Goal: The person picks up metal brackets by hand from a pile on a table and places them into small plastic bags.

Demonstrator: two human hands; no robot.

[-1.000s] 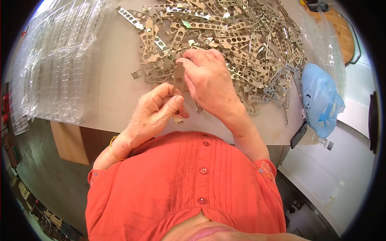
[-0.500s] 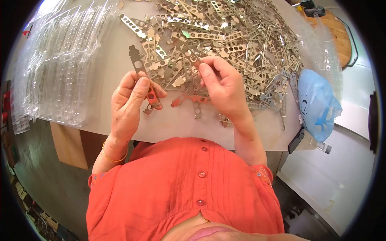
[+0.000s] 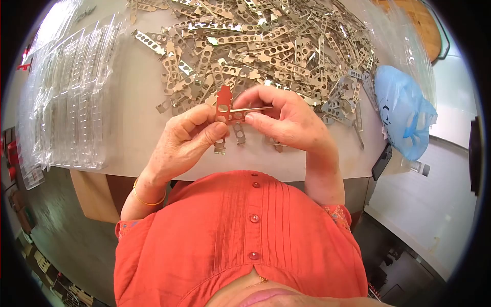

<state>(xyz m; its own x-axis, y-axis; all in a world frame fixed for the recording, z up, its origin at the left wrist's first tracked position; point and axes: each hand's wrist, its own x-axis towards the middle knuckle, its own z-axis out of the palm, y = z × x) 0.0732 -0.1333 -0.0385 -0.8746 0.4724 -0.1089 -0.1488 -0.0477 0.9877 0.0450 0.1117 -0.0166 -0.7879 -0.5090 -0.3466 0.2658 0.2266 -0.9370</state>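
My left hand (image 3: 189, 130) pinches a perforated metal bracket (image 3: 224, 97) between thumb and fingers, upright in front of my chest. Its surface reflects red. Close against it from the right, my right hand (image 3: 296, 120) has thumb and fingers curled round a thin metal strip (image 3: 250, 109), seen almost edge-on. The strip's left end overlaps the bracket in the head view; I cannot tell whether it is another bracket or a tool. Just below the hands lies a loose bracket (image 3: 239, 135). Beyond them spreads a large heap of similar brackets (image 3: 271, 48).
Clear plastic trays (image 3: 76, 97) are stacked at the left of the table (image 3: 138, 148). A blue plastic bag (image 3: 404, 112), a dark phone (image 3: 382, 161) and a clear bottle (image 3: 420, 168) are at the right edge. A cardboard box (image 3: 92, 197) stands below at the left.
Both hands have come together in front of my chest. The left moved right with its bracket; the right drew back from the heap with the thin strip.
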